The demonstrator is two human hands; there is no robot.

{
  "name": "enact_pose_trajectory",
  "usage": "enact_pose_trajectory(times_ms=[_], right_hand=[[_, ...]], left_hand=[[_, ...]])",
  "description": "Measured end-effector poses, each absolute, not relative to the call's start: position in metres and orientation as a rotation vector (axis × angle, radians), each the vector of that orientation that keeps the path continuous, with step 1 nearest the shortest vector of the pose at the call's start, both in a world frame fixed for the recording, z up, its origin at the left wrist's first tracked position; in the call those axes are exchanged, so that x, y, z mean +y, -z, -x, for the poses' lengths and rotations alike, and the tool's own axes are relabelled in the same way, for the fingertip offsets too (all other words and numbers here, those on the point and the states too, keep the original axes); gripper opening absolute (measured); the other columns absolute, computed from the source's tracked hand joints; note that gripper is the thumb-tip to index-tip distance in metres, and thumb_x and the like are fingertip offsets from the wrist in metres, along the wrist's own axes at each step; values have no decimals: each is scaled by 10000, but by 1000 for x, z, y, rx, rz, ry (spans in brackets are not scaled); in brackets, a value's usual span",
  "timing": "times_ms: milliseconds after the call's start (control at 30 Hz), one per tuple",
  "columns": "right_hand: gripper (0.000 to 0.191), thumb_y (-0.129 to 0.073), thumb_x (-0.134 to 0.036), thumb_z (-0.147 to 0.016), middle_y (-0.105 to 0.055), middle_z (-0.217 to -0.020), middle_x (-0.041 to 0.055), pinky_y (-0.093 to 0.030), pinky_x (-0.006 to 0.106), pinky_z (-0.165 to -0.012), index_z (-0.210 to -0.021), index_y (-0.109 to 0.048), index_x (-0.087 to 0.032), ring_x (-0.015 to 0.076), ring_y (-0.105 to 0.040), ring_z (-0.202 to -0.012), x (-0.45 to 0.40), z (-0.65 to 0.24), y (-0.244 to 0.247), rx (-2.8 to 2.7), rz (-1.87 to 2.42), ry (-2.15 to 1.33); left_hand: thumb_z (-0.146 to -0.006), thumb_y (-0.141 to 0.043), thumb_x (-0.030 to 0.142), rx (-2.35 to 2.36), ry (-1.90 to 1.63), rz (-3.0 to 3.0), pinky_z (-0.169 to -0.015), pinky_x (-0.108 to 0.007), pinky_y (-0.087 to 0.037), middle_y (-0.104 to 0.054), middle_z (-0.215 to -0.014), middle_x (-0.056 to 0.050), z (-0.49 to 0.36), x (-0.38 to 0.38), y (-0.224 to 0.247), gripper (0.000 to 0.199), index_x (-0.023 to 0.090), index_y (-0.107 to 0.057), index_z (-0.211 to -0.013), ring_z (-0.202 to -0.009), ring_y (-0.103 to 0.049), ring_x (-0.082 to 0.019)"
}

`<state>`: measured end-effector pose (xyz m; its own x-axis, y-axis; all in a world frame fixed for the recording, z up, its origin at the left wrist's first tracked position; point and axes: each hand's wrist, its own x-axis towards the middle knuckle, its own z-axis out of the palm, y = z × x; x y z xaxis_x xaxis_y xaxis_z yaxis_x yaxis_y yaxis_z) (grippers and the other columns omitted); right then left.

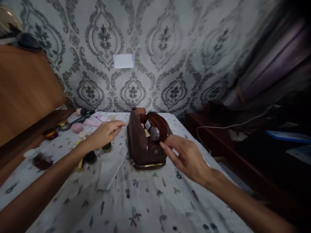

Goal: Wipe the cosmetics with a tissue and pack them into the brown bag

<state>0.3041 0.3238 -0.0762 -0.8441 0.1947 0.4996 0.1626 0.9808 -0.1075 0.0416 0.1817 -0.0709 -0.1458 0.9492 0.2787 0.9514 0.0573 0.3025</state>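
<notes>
Nothing Here Can Be Read

I can't read any words or numbers. The white and purple tube point(100, 117) has little marks on it, but they are too blurry. The round spot point(155, 151) on the brown bag point(137, 142) is too small to make out. The round grey lid point(155, 133) in the bag is fuzzy too. If the white card point(123, 61) on the wall point(167, 19) has writing, it is too faint to see.
</notes>
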Motion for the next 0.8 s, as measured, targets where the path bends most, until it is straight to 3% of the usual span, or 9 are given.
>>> enact_pose_trajectory(times_ms=[100, 200, 267, 333, 433, 533, 667, 800], right_hand=[[372, -368, -219, -1001, -529, -604, 6, -374, 261, -550, -651, -493, -206, 134, -510, -561, 291, -314, 114, -2564, -116, -291], [305, -397, -173, -984, -578, -656, 18, -414, 269, -554, -713, -535, -192, 151, -543, -597, 260, -307, 148, -2628, -231, -417], [192, -440, -182, -968, -636, -784, 47, -492, 284, -627, -849, -590, -188, 180, -611, -720, 243, -297, 165, -2677, -210, -557], [177, -485, -187, -943, -665, -998, 89, -552, 318, -768, -1080, -597, -195, 213, -648, -922, 232, -284, 179, -2688, -168, -698], [435, -511, -198, -920, -573, -1304, 137, -518, 382, -990, -1352, -467, -205, 245, -572, -1207, 223, -265, 199, -2665, -89, -832], [538, -504, -216, -918, -450, -1453, 172, -441, 452, -1091, -1439, -375, -181, 275, -461, -1347, 221, -245, 221, -2649, 3, -854], [553, -516, -264, -915, -392, -1496, 212, -408, 517, -1106, -1439, -386, -144, 322, -395, -1395, 219, -220, 240, -2625, 93, -818], [514, -541, -253, -896, -527, -1390, 179, -444, 527, -1067, -1397, -459, -170, 320, -492, -1306, 213, -207, 247, -2582, 56, -766]], left_hand=[[-996, -377, 350, -2413, 619, 2121, -1015, -311, -449, -647, -1279, -86, -48, 134, 110, 365, 177, -577, -1249, -1167, -605, -202], [-967, -453, 497, -2411, 460, 2168, -1108, -397, -384, -398, -1537, -145, -71, 98, 157, 569, 201, -397, -1449, -1405, -391, -270], [-892, -557, 564, -2357, 318, 2200, -1114, -481, -370, -364, -1541, -201, -88, 83, 186, 691, 180, -401, -1445, -1431, -337, -333], [-912, -565, 495, -2304, 312, 2145, -1114, -507, -367, -386, -1531, -186, -101, 75, 206, 593, 197, -438, -1408, -1426, -343, -336], [-971, -488, 259, -2277, 412, 1975, -1050, -467, -443, -554, -1376, -148, -107, 71, 216, 346, 192, -504, -1310, -1293, -498, -285], [-966, -409, 128, -2318, 494, 1881, -889, -415, -526, -656, -1080, -110, -101, 72, 211, 238, 174, -578, -1127, -1026, -603, -248], [-990, -364, 168, -2385, 855, 1827, -847, -342, -522, -652, -949, -68, -93, 71, 203, 201, 193, -564, -995, -932, -618, -203], [-1007, -349, 255, -2445, 1061, 1781, -801, -296, -511, -659, -899, -41, -91, 66, 202, 204, 210, -542, -959, -854, -638, -174]])
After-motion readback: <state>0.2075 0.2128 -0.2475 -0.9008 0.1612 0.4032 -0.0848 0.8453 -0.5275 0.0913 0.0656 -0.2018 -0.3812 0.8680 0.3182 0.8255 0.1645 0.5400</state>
